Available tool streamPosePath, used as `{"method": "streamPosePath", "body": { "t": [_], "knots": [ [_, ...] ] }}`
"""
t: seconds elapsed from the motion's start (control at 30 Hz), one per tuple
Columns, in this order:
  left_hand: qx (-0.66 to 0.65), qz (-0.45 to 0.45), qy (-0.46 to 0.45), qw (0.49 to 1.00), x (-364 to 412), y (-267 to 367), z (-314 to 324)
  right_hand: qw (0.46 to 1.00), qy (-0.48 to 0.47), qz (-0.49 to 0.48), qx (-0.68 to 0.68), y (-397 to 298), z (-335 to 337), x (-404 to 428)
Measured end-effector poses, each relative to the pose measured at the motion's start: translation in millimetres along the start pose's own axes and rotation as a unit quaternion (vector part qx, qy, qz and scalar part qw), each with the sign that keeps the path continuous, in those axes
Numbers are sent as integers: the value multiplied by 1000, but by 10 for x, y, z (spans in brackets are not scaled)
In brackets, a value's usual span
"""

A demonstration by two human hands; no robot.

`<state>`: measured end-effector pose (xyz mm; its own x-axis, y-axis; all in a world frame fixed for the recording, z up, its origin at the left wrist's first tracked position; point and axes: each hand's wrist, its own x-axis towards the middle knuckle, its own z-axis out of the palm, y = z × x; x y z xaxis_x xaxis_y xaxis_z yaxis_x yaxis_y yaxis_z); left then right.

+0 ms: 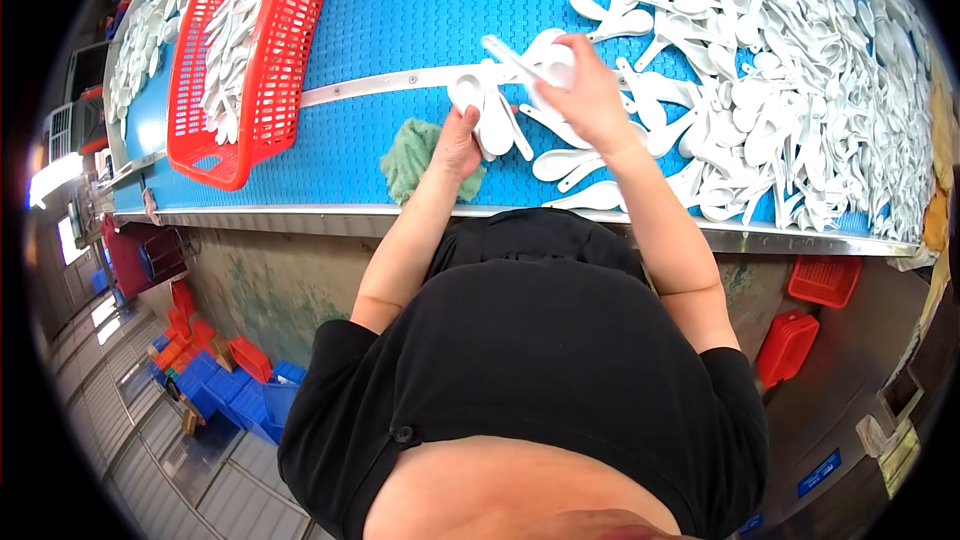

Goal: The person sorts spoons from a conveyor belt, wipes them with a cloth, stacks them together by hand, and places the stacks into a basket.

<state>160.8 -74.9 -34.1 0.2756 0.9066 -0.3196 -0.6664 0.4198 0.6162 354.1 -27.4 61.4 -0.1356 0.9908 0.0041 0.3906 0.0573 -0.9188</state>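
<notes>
Several white ceramic spoons (495, 124) are gripped in my left hand (459, 146), with the thumb on the bowl of one of them. To the right, my right hand (589, 94) has its fingers closed on a white spoon (517, 60) whose handle points up and left. That spoon is blurred, and whether more spoons are in the hand I cannot tell. A green cloth (409, 157) lies on the blue conveyor belt (450, 7), partly behind my left wrist. Loose white spoons (562, 163) lie beside and under my right forearm.
A large heap of white spoons (780, 82) covers the belt's right side. On the left stands a red perforated plastic basket (292, 52) holding spoons, with more spoons (154, 30) beyond it. A metal strip (375, 86) crosses the belt. The metal table edge (300, 216) runs before my body.
</notes>
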Motion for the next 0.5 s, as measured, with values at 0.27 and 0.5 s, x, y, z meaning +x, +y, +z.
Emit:
{"method": "streamPosePath", "body": {
  "t": [0.27, 0.5],
  "knots": [
    [-10, -50, 20, 999, -31, 34, 165, 993, -20, -108, 35, -1, 694, -423],
    [-15, 30, 64, 997, -137, 814, 47, 990, 48, 105, -83, 586, -177, -154]
  ]
}}
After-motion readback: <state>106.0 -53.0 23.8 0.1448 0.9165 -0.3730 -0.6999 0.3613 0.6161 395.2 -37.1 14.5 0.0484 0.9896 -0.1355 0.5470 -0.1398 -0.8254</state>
